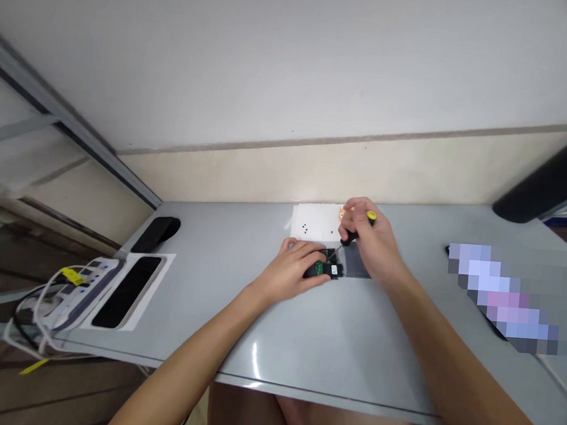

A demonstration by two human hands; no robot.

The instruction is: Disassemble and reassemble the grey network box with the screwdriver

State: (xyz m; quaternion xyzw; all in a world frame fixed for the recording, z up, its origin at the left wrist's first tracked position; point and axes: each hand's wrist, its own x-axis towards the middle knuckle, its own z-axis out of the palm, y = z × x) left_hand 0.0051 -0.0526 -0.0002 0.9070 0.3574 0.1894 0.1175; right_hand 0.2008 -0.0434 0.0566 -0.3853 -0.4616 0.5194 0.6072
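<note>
Screwdriver (347,240) slants from 2 o'clock toward 8, tip at the board (319,267), gripped by your right hand's (377,242) closed fingers. Your left hand (290,268), half-curled, holds the board, hiding its 9 o'clock end. Beyond, paper (319,216) lies at 12, a phone (128,291) at 9.

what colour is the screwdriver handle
The handle is black with a yellow end, in the head view.

text: none legible | white label (334,269) on device (319,267): too small | yellow tag (72,276): unreadable
</note>
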